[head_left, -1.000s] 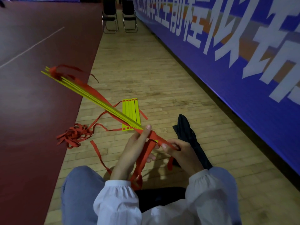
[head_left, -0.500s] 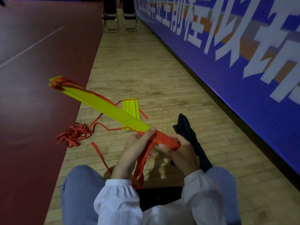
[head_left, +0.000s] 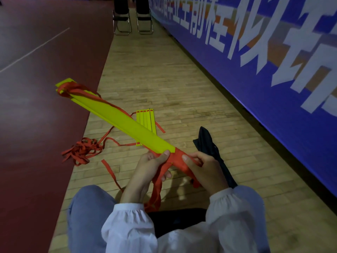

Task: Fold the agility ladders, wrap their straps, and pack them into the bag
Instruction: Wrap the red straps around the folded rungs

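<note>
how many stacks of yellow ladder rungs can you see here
2. The held stack is gripped at its strap-wrapped end by the left hand and right hand; the floor stack lies on the wooden floor beyond, partly hidden behind it.

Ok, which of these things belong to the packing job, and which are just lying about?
Job: held ladder, red strap wrapped round its near end, second ladder on the floor, loose strap tangle, black bag.
Just there: two chairs, blue banner.
</note>
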A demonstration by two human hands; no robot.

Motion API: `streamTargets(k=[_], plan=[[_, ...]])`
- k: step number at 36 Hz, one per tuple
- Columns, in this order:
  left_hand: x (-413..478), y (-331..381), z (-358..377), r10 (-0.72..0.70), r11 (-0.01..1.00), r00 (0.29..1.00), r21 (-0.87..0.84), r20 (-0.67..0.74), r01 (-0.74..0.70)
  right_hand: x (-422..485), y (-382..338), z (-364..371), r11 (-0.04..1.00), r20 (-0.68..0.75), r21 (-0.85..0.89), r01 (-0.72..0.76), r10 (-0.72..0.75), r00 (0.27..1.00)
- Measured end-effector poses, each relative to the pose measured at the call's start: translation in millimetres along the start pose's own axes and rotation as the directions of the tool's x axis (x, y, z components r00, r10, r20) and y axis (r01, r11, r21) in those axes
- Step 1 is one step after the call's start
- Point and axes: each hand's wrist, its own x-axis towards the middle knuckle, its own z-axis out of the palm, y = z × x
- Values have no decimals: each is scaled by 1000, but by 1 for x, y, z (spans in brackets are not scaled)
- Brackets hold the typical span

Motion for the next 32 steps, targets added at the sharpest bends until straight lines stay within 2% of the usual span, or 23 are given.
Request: streamTargets(k=[2, 5, 11, 19, 26, 32], plan=[[0, 0, 1, 9, 1000, 1000, -9, 22, -9, -1, -1, 0, 998, -6, -65, 18, -18, 1000], [-2, 0, 1, 26, 1000, 998, 10, 58, -27, 0, -5, 0, 995, 4, -69, 69, -69, 998], [-4, 2, 0, 44, 998, 994, 39, 97, -48, 1, -1, 1, 993, 24, 120, 12, -15, 1000], [-8, 8, 4, -2, 1000, 989, 22, 149, -1, 0, -1, -2, 985, 44, 170, -31, 24, 999], [-5, 6, 1, -23, 999, 987, 42, 157, 17, 0, -2, -2, 978, -53, 207, -21, 32, 998], [-5, 9, 0, -35, 999, 989, -26, 146, 40, 1, 0, -1, 982, -140, 190, 9, 18, 990]])
